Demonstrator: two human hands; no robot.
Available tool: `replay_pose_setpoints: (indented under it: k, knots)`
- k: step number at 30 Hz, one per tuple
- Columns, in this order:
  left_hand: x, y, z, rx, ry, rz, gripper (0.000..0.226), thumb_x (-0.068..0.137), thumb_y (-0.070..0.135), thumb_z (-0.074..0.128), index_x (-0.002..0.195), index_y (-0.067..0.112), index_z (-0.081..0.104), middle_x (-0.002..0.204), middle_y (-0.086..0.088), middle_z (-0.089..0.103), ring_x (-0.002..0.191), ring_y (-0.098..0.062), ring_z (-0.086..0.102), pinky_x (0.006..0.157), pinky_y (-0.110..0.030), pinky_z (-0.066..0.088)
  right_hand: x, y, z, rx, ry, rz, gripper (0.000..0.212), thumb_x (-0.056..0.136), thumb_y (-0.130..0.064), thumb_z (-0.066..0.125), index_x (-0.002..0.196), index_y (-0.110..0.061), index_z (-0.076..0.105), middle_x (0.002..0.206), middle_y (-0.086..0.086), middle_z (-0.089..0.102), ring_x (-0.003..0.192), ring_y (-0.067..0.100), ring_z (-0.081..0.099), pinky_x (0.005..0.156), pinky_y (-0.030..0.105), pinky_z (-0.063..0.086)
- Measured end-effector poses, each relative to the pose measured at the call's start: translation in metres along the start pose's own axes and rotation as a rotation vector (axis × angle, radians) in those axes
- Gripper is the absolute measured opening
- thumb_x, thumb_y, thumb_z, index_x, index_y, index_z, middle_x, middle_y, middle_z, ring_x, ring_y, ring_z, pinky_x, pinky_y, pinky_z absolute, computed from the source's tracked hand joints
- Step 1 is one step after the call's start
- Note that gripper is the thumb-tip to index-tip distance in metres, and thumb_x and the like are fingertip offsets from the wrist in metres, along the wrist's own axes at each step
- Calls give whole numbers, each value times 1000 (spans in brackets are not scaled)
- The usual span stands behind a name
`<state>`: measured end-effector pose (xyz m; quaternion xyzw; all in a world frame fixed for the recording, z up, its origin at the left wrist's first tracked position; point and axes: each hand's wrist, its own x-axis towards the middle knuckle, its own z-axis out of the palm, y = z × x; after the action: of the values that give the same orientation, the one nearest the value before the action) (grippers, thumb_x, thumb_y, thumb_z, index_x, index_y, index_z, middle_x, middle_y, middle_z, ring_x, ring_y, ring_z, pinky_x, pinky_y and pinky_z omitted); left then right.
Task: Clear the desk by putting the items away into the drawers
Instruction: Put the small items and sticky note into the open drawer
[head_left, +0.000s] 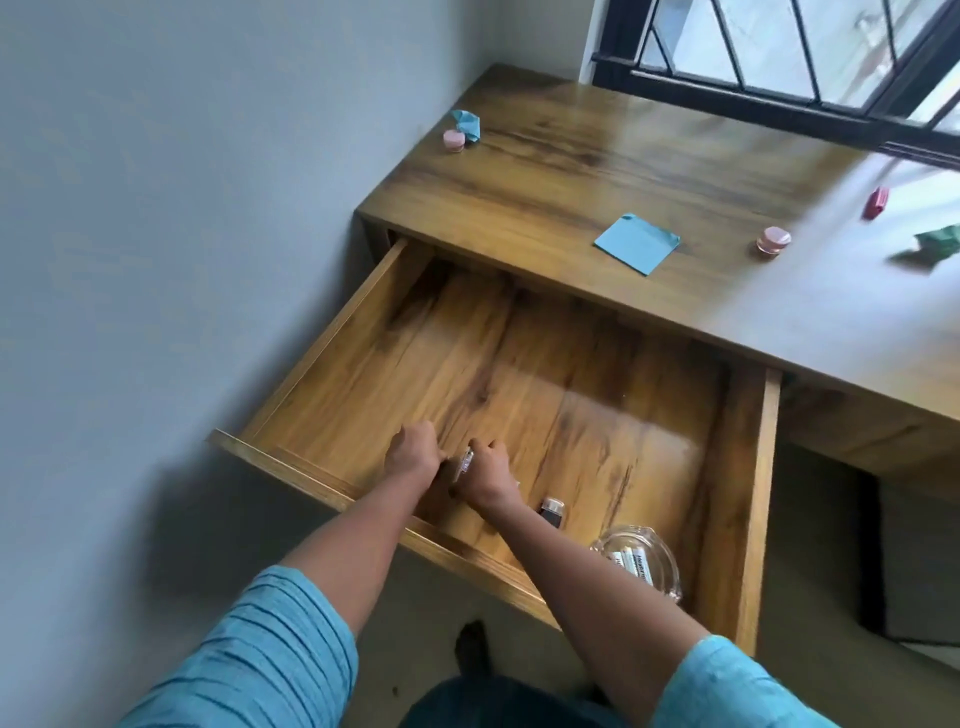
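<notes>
- The left hand (413, 453) reached into the open drawer (545, 384), fingers curled; whether they gripped anything could not be told.
- The right hand (485, 470) was clamped on a small clear container (464, 464) just beside it.
- A glass dish (641, 561) sat in the drawer's near right corner.
- A blue note (636, 243) and a pink jar (773, 241) lay on the desk (571, 171).
</notes>
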<state>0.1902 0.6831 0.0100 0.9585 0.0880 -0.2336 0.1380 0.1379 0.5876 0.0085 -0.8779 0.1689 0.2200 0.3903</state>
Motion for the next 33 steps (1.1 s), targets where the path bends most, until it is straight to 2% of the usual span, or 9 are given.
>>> replay_pose_setpoints:
  k: [5,9,14,16,19,21,25,28,33]
  knots:
    - [-2,-7,-1,25,16,19,22,86,31,66,93,9,66,83,-8,65,76,-21,65,67,-30,56,-1,-7,17,-100,47,-64,33,88,-6,60,119,-7,49,128,13,36,99,26,55,88,35,51]
    - [-7,-14,2,16,33,31,24,87,31,64,96,9,66,81,-6,62,72,-18,62,62,-26,54,-3,-5,27,-159,61,-143,30,90,-6,57,119,-6,51,120,11,39,80,14,45,80,26,48]
    - [-10,-13,2,35,39,44,25,88,29,63,100,7,65,92,-11,66,82,-23,66,69,-31,58,-8,-6,32,-152,85,-165,29,93,-6,54,122,-6,52,121,11,38,90,19,52,86,31,50]
    - [-12,-12,1,27,43,34,24,88,29,64,99,7,65,88,-9,65,76,-20,64,62,-28,55,-9,-5,31,-143,93,-163,33,92,-7,55,124,-6,49,123,11,38,96,21,54,88,32,49]
    - [-13,-12,0,-5,46,2,25,86,31,66,96,8,65,80,-6,60,68,-17,58,47,-22,42,-11,-4,27,-119,87,-168,41,89,-11,61,127,-7,45,125,11,37,103,23,54,90,33,49]
    - [-12,-12,-1,-19,39,-14,27,84,33,68,94,8,65,81,-7,63,67,-17,59,44,-21,38,-12,-3,21,-138,77,-169,45,86,-16,66,125,-7,46,125,11,37,103,26,54,89,34,48]
    - [-10,-10,-7,24,68,-28,26,84,31,68,93,7,66,83,-8,66,69,-16,63,51,-23,46,-16,3,0,-179,115,-164,54,77,-18,76,122,-7,49,124,8,36,103,25,53,81,29,46]
    - [-8,-1,-19,63,144,-22,21,84,23,68,95,6,65,86,-9,67,73,-18,64,55,-25,49,-17,9,-25,-162,177,-182,53,78,-13,74,124,-6,49,129,9,36,108,24,53,86,29,49]
    - [-20,35,-33,104,236,-45,15,87,15,66,98,5,64,95,-13,68,86,-26,66,69,-32,56,-21,32,-77,-173,298,-254,37,85,-6,66,119,-4,52,130,11,37,103,23,54,82,27,49]
